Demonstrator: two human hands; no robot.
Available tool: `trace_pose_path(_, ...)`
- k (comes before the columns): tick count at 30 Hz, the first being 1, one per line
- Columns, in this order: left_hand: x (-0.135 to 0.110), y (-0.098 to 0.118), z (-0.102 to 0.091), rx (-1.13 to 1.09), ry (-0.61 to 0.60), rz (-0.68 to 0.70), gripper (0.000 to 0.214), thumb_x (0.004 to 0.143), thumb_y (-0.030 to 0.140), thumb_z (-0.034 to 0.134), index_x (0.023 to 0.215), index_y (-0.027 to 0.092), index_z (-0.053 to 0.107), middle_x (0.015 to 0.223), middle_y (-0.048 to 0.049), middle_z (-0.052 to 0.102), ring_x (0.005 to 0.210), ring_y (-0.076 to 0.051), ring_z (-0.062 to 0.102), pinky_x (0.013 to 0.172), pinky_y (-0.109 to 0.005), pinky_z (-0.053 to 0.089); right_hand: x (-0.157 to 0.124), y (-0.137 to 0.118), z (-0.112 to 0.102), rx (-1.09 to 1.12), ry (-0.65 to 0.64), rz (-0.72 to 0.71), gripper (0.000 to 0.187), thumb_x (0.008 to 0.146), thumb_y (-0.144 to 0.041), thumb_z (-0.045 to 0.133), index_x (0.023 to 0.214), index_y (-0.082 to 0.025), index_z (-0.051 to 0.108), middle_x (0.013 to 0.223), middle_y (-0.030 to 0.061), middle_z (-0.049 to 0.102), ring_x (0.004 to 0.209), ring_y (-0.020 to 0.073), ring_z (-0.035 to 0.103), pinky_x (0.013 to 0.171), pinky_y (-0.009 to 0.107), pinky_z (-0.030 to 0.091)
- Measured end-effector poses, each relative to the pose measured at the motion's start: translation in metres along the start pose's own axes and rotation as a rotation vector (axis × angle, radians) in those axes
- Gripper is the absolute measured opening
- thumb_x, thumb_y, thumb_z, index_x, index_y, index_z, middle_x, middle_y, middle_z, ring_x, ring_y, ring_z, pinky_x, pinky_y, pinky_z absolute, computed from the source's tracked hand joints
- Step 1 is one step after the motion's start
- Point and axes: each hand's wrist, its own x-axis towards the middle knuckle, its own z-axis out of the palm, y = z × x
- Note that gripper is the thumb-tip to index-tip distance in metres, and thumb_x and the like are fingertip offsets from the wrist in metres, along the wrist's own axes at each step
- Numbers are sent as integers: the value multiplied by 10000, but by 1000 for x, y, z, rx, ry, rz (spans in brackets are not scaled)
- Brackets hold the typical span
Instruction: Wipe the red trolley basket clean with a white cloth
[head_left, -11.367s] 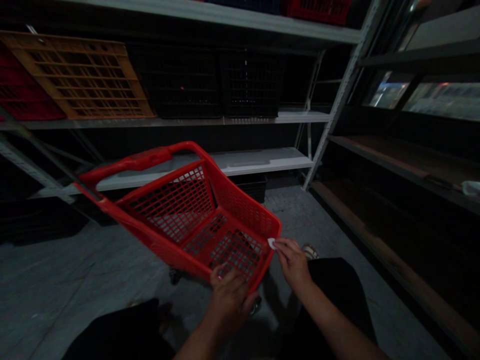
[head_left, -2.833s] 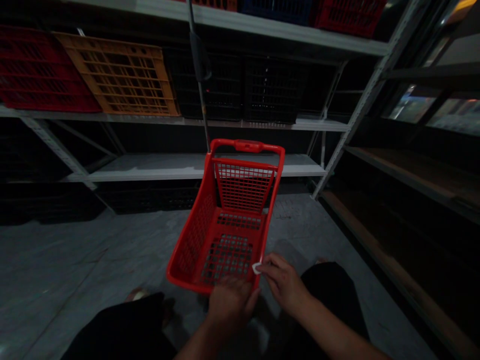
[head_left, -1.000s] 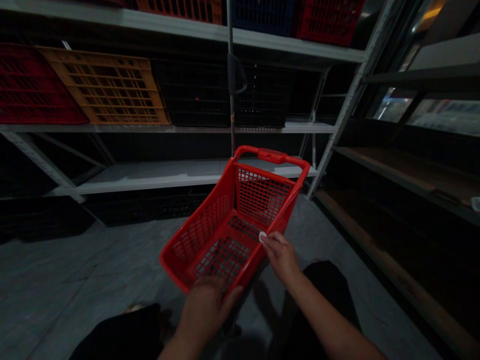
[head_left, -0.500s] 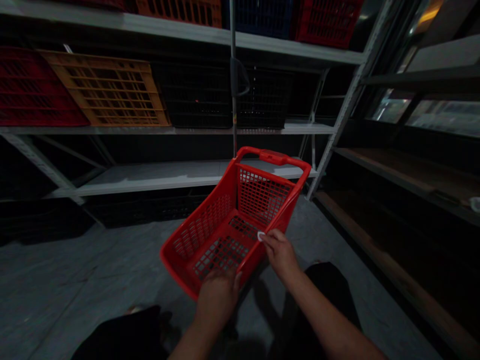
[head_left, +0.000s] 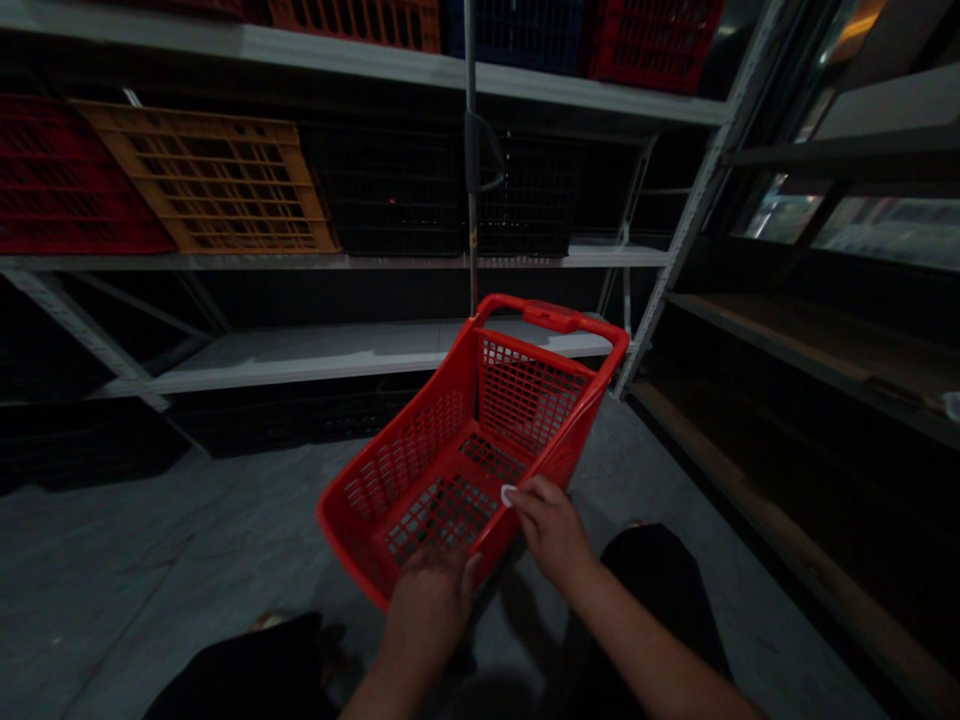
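Note:
A red plastic shopping basket (head_left: 409,455) with a pull handle stands tilted across my view, nothing lying inside it. My left hand (head_left: 431,600) is closed over its near rim, with the thumb on the outer side. My right hand (head_left: 551,525) pinches a small white piece (head_left: 508,495), perhaps folded paper or cloth, at the same rim further right. Whether the white piece touches the plastic I cannot tell. A grey pole (head_left: 472,220) with a dark grip rises behind the basket's back left corner.
Metal shelving (head_left: 360,375) stands behind the basket, holding a yellow crate (head_left: 217,180), a red crate (head_left: 67,180) and black crates (head_left: 397,190). Brown shelves (head_left: 810,330) run along the right. My knees frame the grey floor (head_left: 225,530) below.
My right hand has slid down and left along the rim with the white piece. The basket has shifted very slightly; my left hand keeps its place on the rim.

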Motion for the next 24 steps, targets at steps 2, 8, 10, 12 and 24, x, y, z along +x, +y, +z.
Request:
trace_pose_path(2, -2, -1, -1, -2, 7, -4, 327, 900, 315, 344, 839, 186, 637, 697, -57, 668, 681, -189, 632, 643, -296, 478, 6, 9, -4, -37, 52, 40, 259, 862, -160, 460, 1008, -213, 666, 831, 57, 535, 756, 154, 521, 707, 275, 456)
trace_pose_path(8, -3, -13, -3, -8, 19, 53, 310, 897, 281, 344, 808, 193, 628, 699, -44, 672, 718, -181, 633, 700, -300, 477, -7, -18, 6, -35, -8, 14, 280, 905, -190, 406, 1062, -220, 636, 835, 49, 523, 735, 134, 512, 693, 243, 453)
trace_pose_path(10, -4, -19, -4, -2, 27, 71, 289, 892, 280, 355, 831, 198, 626, 699, -38, 676, 730, -181, 635, 725, -309, 473, -10, -24, 8, -55, -44, -2, 290, 908, -183, 398, 1078, -230, 627, 836, 50, 527, 749, 138, 511, 705, 245, 449)
trace_pose_path(12, -6, -24, -4, 11, 34, 83, 284, 893, 290, 356, 841, 203, 622, 696, -32, 678, 717, -183, 635, 740, -328, 472, -7, -18, 5, -90, -52, -12, 283, 895, -175, 415, 1065, -237, 633, 832, 50, 530, 756, 143, 510, 702, 246, 448)
trace_pose_path(24, -18, -45, -2, -11, 23, 139, 305, 896, 280, 339, 798, 188, 613, 709, -44, 672, 740, -192, 635, 805, -386, 469, 7, -10, -5, -218, 17, 14, 279, 872, -146, 421, 1036, -212, 637, 834, 58, 521, 710, 142, 502, 678, 246, 450)
